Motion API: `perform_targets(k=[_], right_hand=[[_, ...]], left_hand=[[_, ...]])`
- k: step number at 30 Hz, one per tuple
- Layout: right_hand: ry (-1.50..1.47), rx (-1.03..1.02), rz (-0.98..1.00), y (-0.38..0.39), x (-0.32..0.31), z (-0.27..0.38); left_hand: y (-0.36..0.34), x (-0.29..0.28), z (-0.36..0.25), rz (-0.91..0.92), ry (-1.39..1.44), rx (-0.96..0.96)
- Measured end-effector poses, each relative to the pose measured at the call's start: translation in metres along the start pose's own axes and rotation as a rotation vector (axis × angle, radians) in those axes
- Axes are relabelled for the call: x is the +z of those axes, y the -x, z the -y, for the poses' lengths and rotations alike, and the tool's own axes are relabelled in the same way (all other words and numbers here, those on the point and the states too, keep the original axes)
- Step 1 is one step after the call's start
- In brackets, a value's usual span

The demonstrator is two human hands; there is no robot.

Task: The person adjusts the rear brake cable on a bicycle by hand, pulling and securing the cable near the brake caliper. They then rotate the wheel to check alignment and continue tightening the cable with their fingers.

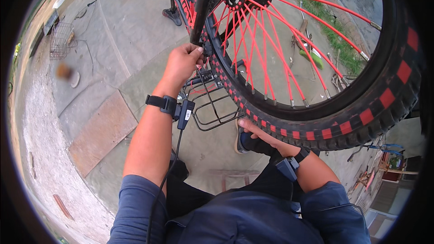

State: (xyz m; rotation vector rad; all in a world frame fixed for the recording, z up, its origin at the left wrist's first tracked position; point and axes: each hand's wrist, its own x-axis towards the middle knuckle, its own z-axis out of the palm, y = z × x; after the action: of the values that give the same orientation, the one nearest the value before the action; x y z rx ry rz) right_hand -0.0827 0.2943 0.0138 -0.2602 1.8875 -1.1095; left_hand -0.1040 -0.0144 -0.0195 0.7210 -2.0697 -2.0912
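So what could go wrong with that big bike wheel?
If the wheel turns, the knobbly tyre might scrape the right hand, which is at its lower edge. The left hand has its fingers close to both the black tube and the tyre, so they could get pinched. The black cable hanging from the left wrist might also snag on the wire rack nearby.

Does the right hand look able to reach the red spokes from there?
Probably not directly: the right hand is at the outer edge of the tyre, which, with the black rim, seems to stand between it and the red spokes.
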Motion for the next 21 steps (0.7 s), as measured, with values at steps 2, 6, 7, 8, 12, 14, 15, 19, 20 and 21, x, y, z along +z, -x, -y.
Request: perform_targets(k=[2,6,7,8,12,14,15,19,20,21], right_hand=[[0.087,-0.170,-0.113,0.021,-0.017,0.000],[0.298,-0.476,-0.299,0.044,-0.017,-0.008],[0.347,-0.525,-0.336,0.047,-0.018,-0.011],[0.383,-0.541,-0.359,0.053,-0.022,-0.013],[0.625,-0.421,-0.421,0.101,-0.066,-0.035],[0.311,-0.504,-0.521,0.120,-0.068,-0.009],[0.175,-0.548,-0.577,0.135,-0.069,0.010],[-0.055,-0.654,-0.692,0.152,-0.075,0.025],[-0.078,-0.653,-0.691,0.152,-0.076,0.023],[-0.100,-0.647,-0.684,0.148,-0.075,0.021]], left_hand=[[-0.002,0.002,-0.001,0.015,0.017,-0.002],[-0.002,0.000,0.000,0.016,0.029,-0.008],[-0.002,0.000,0.001,0.014,0.020,-0.010],[-0.002,0.000,0.001,0.013,0.011,-0.010],[0.000,0.003,-0.003,0.012,0.028,-0.004],[0.002,-0.001,-0.001,0.003,0.015,-0.012],[0.001,0.000,0.000,0.005,0.029,-0.009],[0.000,0.001,0.000,0.014,0.020,-0.005],[0.001,0.001,-0.001,0.017,0.008,-0.007],[0.001,0.002,-0.002,0.017,0.017,-0.003]])
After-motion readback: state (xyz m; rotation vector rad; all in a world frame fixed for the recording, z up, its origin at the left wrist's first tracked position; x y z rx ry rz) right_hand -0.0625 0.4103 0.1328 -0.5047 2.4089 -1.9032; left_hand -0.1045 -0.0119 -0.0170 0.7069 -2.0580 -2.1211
